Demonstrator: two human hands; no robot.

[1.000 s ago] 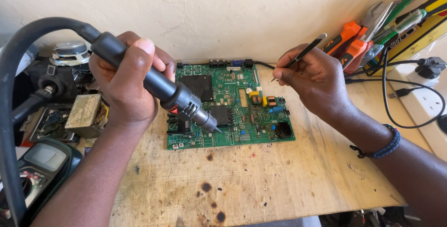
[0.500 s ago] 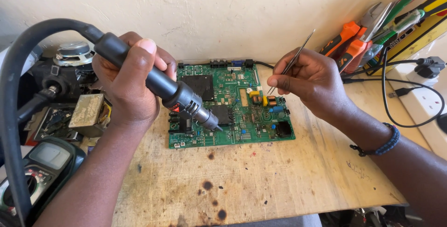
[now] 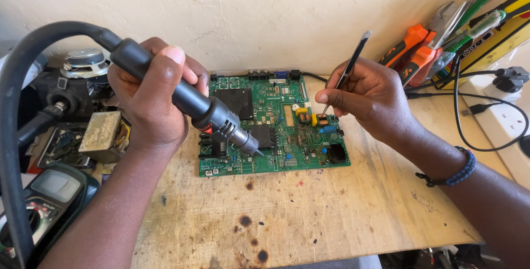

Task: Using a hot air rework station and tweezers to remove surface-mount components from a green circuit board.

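Two tools are held over one board (image 3: 287,131), which lies flat on the wooden bench (image 3: 331,214) close to the wall. The left hand (image 3: 149,100) is wrapped fully shut around the black grip of a hot-air wand (image 3: 204,111), thumb on top, so that the hose (image 3: 22,81) arches away over the wrist and is kept off the work. The wand is tilted down to the right, its metal nozzle (image 3: 249,144) brought just above the board beside a dark square chip (image 3: 264,135); whether it touches cannot be told. The right hand (image 3: 370,100) is curled, and thin tweezers (image 3: 345,70) are pinched between thumb and fingertips like a pen, the upper end pointing up toward the wall and the tip held just above the yellow parts (image 3: 306,117) at the board's right side, apparently kept close for fine handling. A meter (image 3: 49,191) lies at the left edge beside a heap of salvaged parts. Orange-handled pliers (image 3: 414,48) are leaned against the wall at right, above a white power strip (image 3: 502,120) and its black cable.
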